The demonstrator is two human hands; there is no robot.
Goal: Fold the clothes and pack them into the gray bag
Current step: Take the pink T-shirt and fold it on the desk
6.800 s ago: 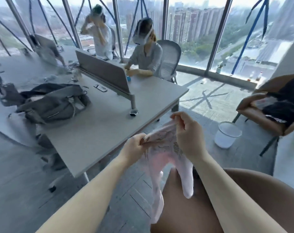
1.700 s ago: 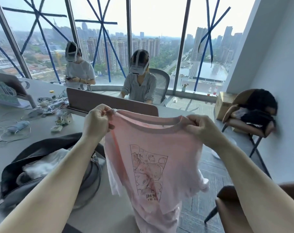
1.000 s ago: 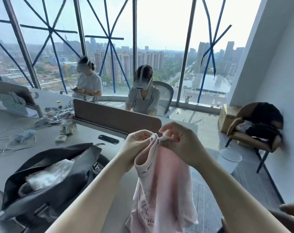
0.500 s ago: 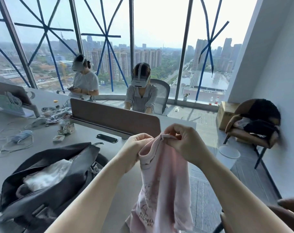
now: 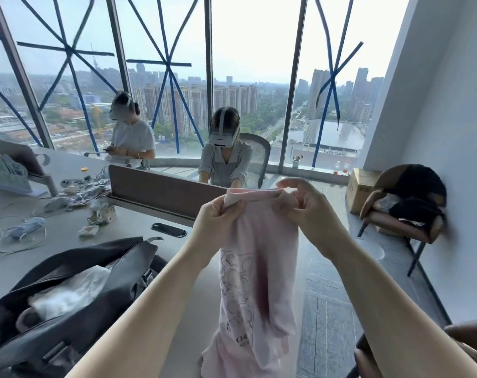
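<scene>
Both hands, left [image 5: 215, 223] and right [image 5: 308, 211], pinch the pink T-shirt [image 5: 255, 274] by its top edge; it hangs lengthwise, hem down, beside the open gray bag [image 5: 76, 290].

Both hands [image 5: 262, 214] pinch the hanging pink shirt [image 5: 255, 279] aloft.

Nothing is worn on either forearm, which are bare right up to the frame edge with no sleeves seen. No rings, watch or bracelets can be made out on the left hand [image 5: 215, 222] or right hand [image 5: 308, 211].
</scene>
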